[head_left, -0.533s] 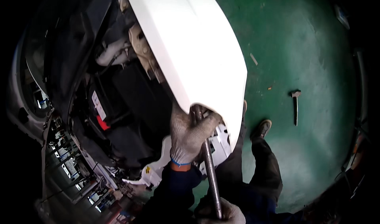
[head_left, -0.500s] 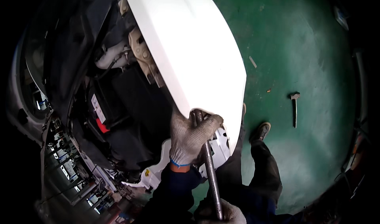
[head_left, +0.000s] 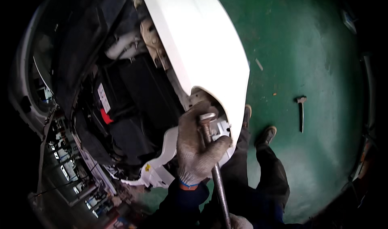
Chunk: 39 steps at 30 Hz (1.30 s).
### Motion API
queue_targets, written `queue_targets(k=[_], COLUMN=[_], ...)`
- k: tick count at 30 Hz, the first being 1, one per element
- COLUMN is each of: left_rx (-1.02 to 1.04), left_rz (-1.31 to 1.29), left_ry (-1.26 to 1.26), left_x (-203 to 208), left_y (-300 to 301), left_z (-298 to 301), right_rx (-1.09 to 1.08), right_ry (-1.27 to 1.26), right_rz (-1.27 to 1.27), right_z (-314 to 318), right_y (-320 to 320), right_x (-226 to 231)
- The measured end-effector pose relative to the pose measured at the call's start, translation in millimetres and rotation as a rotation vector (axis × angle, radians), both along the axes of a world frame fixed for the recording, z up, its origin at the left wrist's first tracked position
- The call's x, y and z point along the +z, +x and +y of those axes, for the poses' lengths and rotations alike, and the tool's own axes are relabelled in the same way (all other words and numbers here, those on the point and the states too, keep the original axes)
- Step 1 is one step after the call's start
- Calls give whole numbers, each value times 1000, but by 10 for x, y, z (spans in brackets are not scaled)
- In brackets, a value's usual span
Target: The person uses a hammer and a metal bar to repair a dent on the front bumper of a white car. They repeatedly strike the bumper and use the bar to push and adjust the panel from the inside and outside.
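A long steel pry bar [head_left: 217, 180] with a bent, flattened top end slants up from the lower edge of the view. Near that end my left hand [head_left: 196, 152], in a dirty knit glove, is closed round the bar, thumb on the right side. Its fingers lie by the cut-out at the front corner of a white car fender [head_left: 206, 39]. My gloved right hand [head_left: 241, 222] grips the bar's lower part at the bottom edge; most of this hand is out of view. White sheet metal [head_left: 221, 128] shows just beyond my left thumb.
To the left lies the open engine bay with a black battery [head_left: 106, 95] and its red terminal cover [head_left: 106, 116]. A white body bracket [head_left: 159, 174] curves below it. On the green floor [head_left: 323, 164] at right lies a hammer [head_left: 301, 111], beyond my shoe [head_left: 266, 135].
The bar's bent end has come out from the fender's cut-out toward me and now shows above my left hand. Both hands have shifted slightly down and right with it.
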<state>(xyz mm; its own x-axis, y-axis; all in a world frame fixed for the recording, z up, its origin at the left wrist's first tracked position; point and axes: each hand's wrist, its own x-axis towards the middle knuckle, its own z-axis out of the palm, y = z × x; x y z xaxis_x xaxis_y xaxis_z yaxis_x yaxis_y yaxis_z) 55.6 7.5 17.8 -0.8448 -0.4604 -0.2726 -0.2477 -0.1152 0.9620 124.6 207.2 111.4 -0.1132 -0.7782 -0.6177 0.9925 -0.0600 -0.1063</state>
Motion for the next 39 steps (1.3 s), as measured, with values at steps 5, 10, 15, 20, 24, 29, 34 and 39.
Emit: queue_targets(k=[5, 10, 15, 20, 24, 29, 34, 39], left_rx=[61, -99, 134, 86, 228, 243, 270, 180], left_rz=[-35, 221, 108, -13, 70, 141, 186, 206], left_ry=[-328, -316, 166, -403, -97, -404, -267, -86], left_x=[71, 17, -71, -116, -160, -345, -473, -419], left_y=[103, -43, -423, -543, -649, -680, -509, -387], left_z=[-8, -74, -424, -427, -268, -233, -239, -148], right_rx=[23, 304, 136, -80, -258, -264, -262, -263], right_ry=[-165, 190, 185, 165, 336, 373, 383, 428], right_rz=[142, 290, 297, 353, 148, 63, 162, 126], right_z=[330, 432, 733, 924, 1026, 1126, 1148, 1128], right_y=[4, -60, -66, -38, -80, -154, -178, -205], right_x=[-371, -892, -1120, -1182, -1273, -1330, -1342, -1372])
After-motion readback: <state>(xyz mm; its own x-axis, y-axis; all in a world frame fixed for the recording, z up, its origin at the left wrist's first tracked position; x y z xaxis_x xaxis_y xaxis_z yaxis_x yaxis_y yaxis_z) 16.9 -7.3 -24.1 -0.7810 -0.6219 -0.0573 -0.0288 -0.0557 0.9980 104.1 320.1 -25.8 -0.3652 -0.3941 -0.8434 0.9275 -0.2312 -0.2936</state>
